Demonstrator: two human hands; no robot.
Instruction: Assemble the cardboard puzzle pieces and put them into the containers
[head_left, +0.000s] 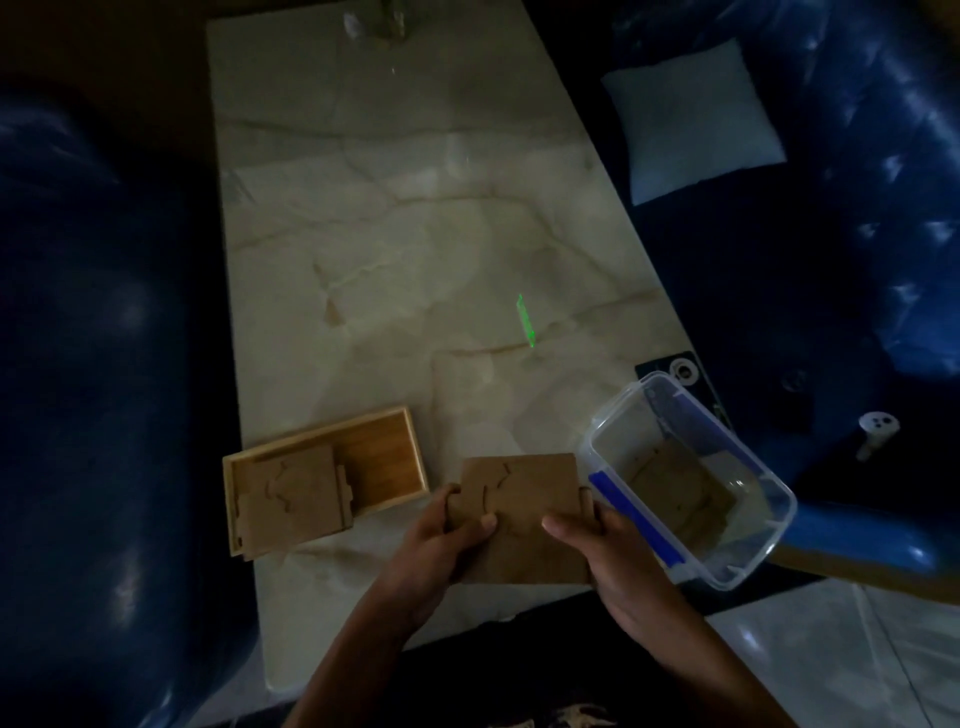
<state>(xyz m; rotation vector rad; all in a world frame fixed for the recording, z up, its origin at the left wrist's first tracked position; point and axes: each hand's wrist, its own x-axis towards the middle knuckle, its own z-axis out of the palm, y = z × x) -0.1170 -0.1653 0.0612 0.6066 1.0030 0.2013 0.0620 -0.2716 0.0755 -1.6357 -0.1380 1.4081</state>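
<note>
An assembled brown cardboard puzzle (524, 499) is held flat just above the near part of the marble table. My left hand (447, 540) grips its left edge and my right hand (602, 551) grips its right edge, thumbs on top. To the left stands a wooden box (395, 457) with another assembled cardboard puzzle (291, 499) leaning in its left half. At the right table edge sits a clear plastic container (691, 561) with blue clips, and more brown cardboard lies at its bottom.
The marble table (415, 234) stretches away from me. Dark blue sofas flank it on both sides, with a pale cushion (691, 119) on the right one. A green light streak (525, 319) shows on the tabletop. A glass object (379, 23) stands at the far end.
</note>
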